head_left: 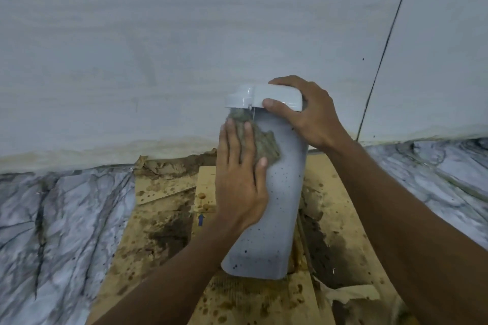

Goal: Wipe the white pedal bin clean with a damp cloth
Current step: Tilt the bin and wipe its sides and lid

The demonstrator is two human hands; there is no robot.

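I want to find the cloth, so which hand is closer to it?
Left. The left hand presses flat on the grey-green cloth, holding it against the white pedal bin. The right hand grips the lid, above and to the right of the cloth.

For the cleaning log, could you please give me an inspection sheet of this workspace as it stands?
Surface: brown-stained cardboard sheets lying on a veined marble floor.
Job's things: white pedal bin standing on the cardboard, dark specks on its side; grey-green cloth against its upper side, just below the lid.
Clutter: dirt clumps on the cardboard near the wall.
Grippers: left hand flat, pressing the cloth to the bin; right hand gripping the lid.
Cables: nothing seen.
Surroundings: pale wall with one dark joint line, discoloured along its foot.
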